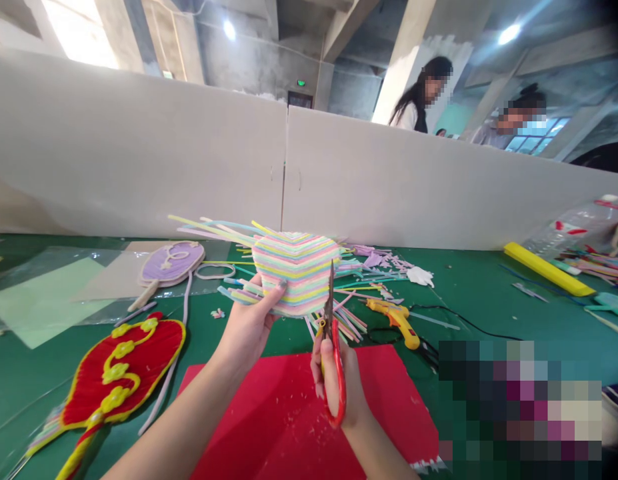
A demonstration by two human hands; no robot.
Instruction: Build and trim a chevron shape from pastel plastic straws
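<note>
A panel of pastel striped pipe cleaners is held up over the table, its stripes meeting in a V and loose ends sticking out at the left. My left hand grips its lower left edge, thumb on the front. My right hand is closed round the handles of red-handled scissors. The blades point upward beside the panel's right edge and look nearly together; whether they touch it I cannot tell. Below both hands lies a red sheet with small scraps on it.
Left are a red fan with yellow flowers and a purple fan. A yellow glue gun with its cable lies right of the hands. Farther right are a yellow bar and a bottle. Two people are beyond the white partition.
</note>
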